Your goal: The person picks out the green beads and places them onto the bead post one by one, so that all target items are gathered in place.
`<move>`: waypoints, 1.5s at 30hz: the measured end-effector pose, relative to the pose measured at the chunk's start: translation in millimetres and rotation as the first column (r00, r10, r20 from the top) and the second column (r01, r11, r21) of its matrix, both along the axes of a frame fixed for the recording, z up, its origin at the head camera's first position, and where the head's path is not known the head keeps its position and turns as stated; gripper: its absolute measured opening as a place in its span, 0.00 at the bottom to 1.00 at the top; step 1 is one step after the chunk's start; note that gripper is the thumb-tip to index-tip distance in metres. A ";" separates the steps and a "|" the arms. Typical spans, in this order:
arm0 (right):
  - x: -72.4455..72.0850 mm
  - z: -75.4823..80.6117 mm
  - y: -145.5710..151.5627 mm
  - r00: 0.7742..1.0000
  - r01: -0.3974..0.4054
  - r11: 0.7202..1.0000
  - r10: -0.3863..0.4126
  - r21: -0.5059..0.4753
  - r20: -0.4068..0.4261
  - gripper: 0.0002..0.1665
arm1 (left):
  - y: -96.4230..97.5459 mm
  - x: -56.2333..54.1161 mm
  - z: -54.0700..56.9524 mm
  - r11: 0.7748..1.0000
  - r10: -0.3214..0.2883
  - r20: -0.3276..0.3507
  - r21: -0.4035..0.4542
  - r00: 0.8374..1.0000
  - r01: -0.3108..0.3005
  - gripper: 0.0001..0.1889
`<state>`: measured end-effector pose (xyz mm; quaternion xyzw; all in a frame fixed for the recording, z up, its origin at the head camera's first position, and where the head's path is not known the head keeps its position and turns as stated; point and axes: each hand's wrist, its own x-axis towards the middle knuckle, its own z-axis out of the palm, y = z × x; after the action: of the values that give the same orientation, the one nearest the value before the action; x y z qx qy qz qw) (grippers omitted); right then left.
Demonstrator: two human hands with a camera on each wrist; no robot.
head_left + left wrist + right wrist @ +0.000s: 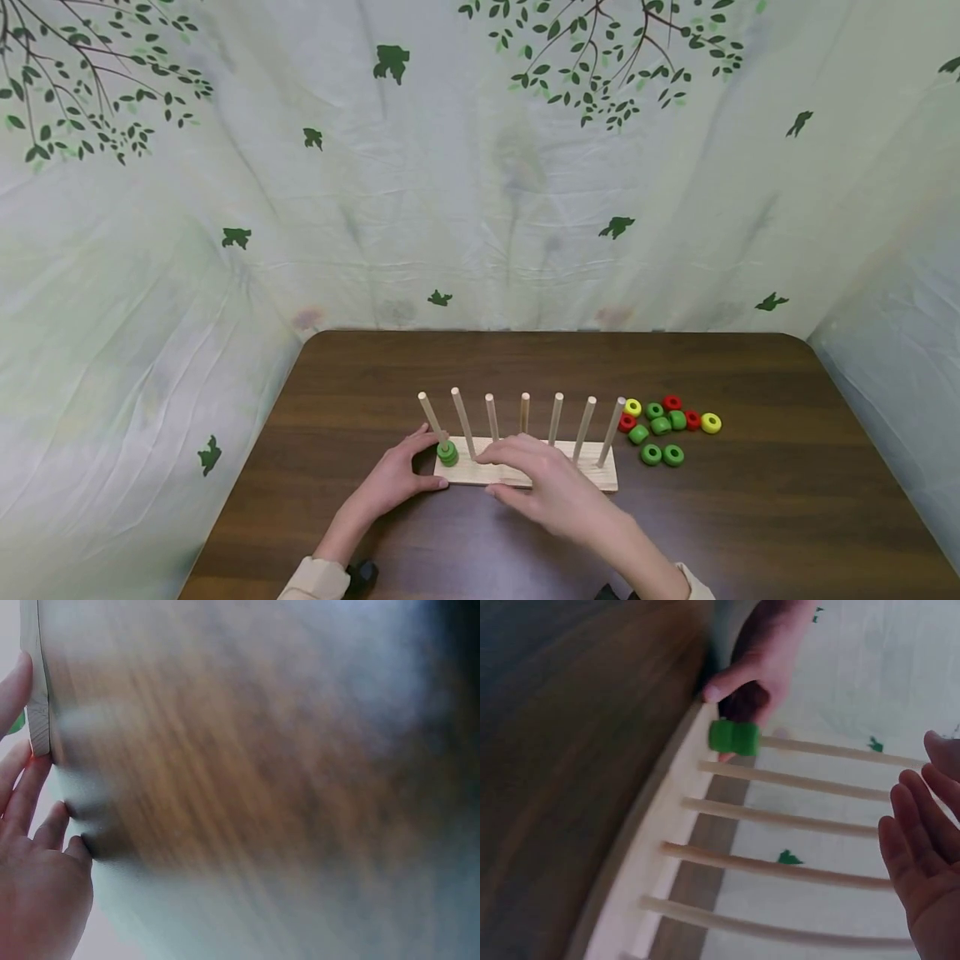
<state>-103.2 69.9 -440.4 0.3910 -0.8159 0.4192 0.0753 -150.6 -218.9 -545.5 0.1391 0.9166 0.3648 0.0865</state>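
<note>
A pale wooden peg board (480, 473) with a row of several upright pegs lies on the table. Two green beads (733, 738) are stacked at the foot of its leftmost peg (429, 412). My left hand (392, 477) holds the board's left end, thumb at the front edge and fingers around the end and back; the left wrist view catches fingertips against the end grain (40, 739). Over the middle of the board hovers my right hand (555, 490), fingers relaxed and holding nothing. In the right wrist view its palm and fingers (930, 847) appear near the peg tops.
Right of the board lies a loose group of beads: several green ones (673, 455), red ones (672, 403) and yellow ones (711, 423). The brown table (780, 500) meets a leaf-print cloth (525, 250) at its back edge.
</note>
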 end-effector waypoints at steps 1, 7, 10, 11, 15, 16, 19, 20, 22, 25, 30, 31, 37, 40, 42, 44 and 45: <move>1.7 -3.8 2.2 1.000 0.015 1.000 -0.015 0.001 0.013 0.19 | 0.2 -0.3 -0.2 1.000 0.000 -0.001 -0.001 1.000 0.000 0.36; 11.5 -27.4 17.1 0.995 0.095 0.995 -0.095 0.000 0.044 0.20 | 0.1 -1.2 -1.8 1.000 0.001 -0.002 -0.005 1.000 -0.001 0.35; 16.1 -38.6 24.7 0.992 0.119 0.993 -0.118 -0.019 0.047 0.20 | -0.5 -1.7 -3.1 1.000 0.001 -0.003 -0.006 1.000 -0.001 0.35; 18.0 -41.9 26.9 0.991 0.126 0.992 -0.124 -0.030 0.058 0.20 | -0.7 -1.8 -3.3 1.000 0.002 -0.002 -0.005 1.000 -0.002 0.35; 24.2 -52.7 35.2 0.982 0.159 0.984 -0.150 -0.075 0.111 0.20 | -1.5 -2.0 -3.5 1.000 0.000 -0.002 0.005 1.000 0.000 0.35; 25.8 -55.0 37.2 0.978 0.172 0.981 -0.161 -0.084 0.130 0.20 | -1.7 -2.0 -3.4 1.000 0.000 -0.002 0.007 1.000 0.000 0.35; 30.0 -61.4 43.5 0.960 0.231 0.969 -0.212 -0.090 0.182 0.19 | -2.1 -2.1 -3.4 1.000 -0.003 -0.001 0.008 1.000 0.003 0.35; 31.4 -63.5 45.7 0.952 0.254 0.963 -0.234 -0.088 0.196 0.18 | -2.1 -2.0 -3.2 1.000 -0.002 0.001 0.009 1.000 0.002 0.35; 33.6 -67.3 50.2 0.935 0.302 0.949 -0.277 -0.086 0.222 0.18 | -2.2 -2.1 -3.4 1.000 -0.002 0.002 0.010 1.000 0.002 0.35; 36.6 -72.1 56.7 0.907 0.366 0.926 -0.334 -0.088 0.255 0.18 | -2.3 -1.9 -3.7 1.000 0.001 0.004 0.012 1.000 -0.002 0.35; 41.8 -77.9 66.0 0.845 0.467 0.879 -0.412 -0.098 0.340 0.20 | -2.3 -1.5 -4.8 1.000 0.003 0.001 0.014 1.000 -0.003 0.36; 42.9 -79.0 67.7 0.832 0.489 0.867 -0.430 -0.098 0.350 0.20 | -2.3 -1.4 -4.9 1.000 0.002 0.000 0.013 1.000 -0.002 0.36; 46.4 -85.0 77.1 0.747 0.603 0.795 -0.530 -0.073 0.401 0.18 | -1.6 -0.6 -3.7 1.000 -0.002 0.003 0.018 1.000 0.002 0.36; 46.9 -87.4 82.5 0.711 0.646 0.762 -0.572 -0.057 0.410 0.17 | -1.8 -0.8 -3.7 1.000 -0.003 0.004 0.022 1.000 0.003 0.36; 46.8 -89.2 86.4 0.700 0.667 0.743 -0.595 -0.064 0.394 0.17 | -2.0 -1.2 -4.3 1.000 -0.004 0.001 0.022 1.000 0.004 0.36; 46.0 -90.4 90.6 0.682 0.688 0.723 -0.617 -0.060 0.392 0.17 | -2.1 -1.4 -5.0 1.000 -0.004 -0.002 0.021 1.000 0.004 0.36; 45.3 -90.7 92.7 0.672 0.698 0.713 -0.626 -0.056 0.395 0.17 | -2.1 -1.3 -4.9 1.000 -0.004 -0.002 0.020 1.000 0.004 0.36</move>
<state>-57.9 162.6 -531.1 -0.0239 -0.8545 0.5056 0.1169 -151.9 -221.0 -550.4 0.1420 0.9127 0.3737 0.0849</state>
